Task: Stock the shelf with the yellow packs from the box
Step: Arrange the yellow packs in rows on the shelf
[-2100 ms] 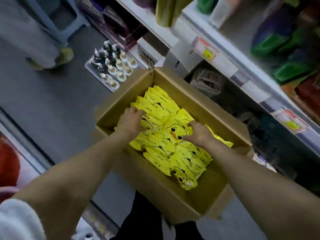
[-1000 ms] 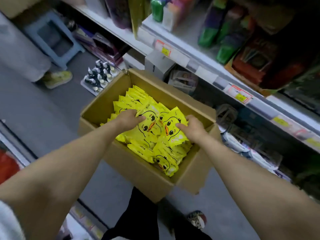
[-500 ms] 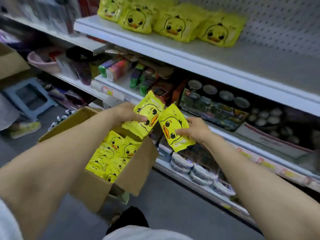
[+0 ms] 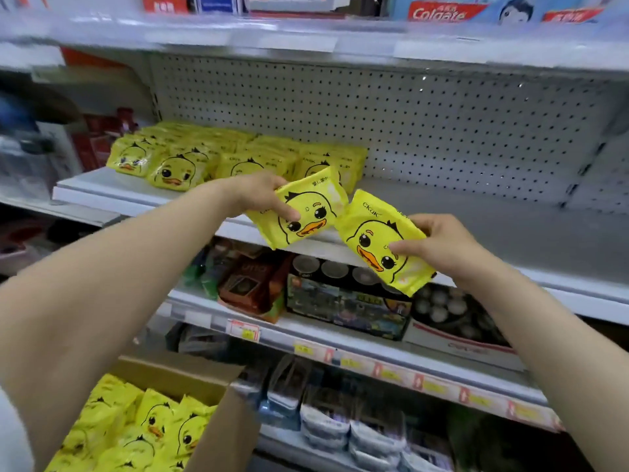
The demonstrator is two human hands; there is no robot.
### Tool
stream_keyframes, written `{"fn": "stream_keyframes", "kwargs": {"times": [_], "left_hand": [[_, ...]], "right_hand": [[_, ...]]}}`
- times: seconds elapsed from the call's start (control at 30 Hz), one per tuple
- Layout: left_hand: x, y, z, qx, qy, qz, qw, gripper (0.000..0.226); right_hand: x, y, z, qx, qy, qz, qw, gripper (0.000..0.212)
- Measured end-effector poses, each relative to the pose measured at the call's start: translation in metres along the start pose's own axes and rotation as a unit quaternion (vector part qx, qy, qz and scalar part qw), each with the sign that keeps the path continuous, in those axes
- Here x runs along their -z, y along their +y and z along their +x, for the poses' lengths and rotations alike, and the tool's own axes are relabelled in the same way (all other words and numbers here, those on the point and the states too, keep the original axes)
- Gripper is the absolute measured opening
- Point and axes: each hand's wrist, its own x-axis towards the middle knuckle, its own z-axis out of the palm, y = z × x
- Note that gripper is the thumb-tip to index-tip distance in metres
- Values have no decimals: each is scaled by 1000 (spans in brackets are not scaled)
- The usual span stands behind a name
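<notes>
My left hand (image 4: 262, 195) grips a yellow duck-face pack (image 4: 306, 212) in front of the grey shelf (image 4: 476, 219). My right hand (image 4: 432, 243) pinches a second yellow pack (image 4: 377, 240), tilted, just right of the first. Both packs hover at the shelf's front edge. Rows of the same yellow packs (image 4: 235, 158) stand on the shelf's left part. The cardboard box (image 4: 218, 413) sits at bottom left with several yellow packs (image 4: 136, 430) inside.
The shelf's right part is bare up to a perforated back panel (image 4: 408, 124). Boxed goods (image 4: 347, 301) fill the shelf below, and wrapped packs (image 4: 357, 427) the lowest one. Toothpaste boxes (image 4: 442, 11) stand on the top shelf.
Both hands have lifted one yellow pack each out of the box and raised them to the shelf. My view has swung up from the box to the shelves.
</notes>
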Motion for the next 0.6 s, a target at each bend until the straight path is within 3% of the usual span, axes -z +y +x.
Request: {"fn": "stream_keyframes", "kwargs": {"times": [0.13, 0.27, 0.4, 0.6], "left_hand": [[16, 28, 61, 2, 6, 154, 988, 81], [24, 39, 120, -23, -54, 285, 957, 53], [27, 41, 169, -24, -68, 360, 930, 87], [36, 40, 218, -82, -76, 368, 923, 68]], "right_hand": [[24, -1, 33, 18, -17, -22, 999, 18], [35, -2, 72, 42, -52, -119, 991, 27], [33, -3, 104, 48, -92, -127, 987, 30], [21, -5, 146, 32, -110, -51, 992, 33]]}}
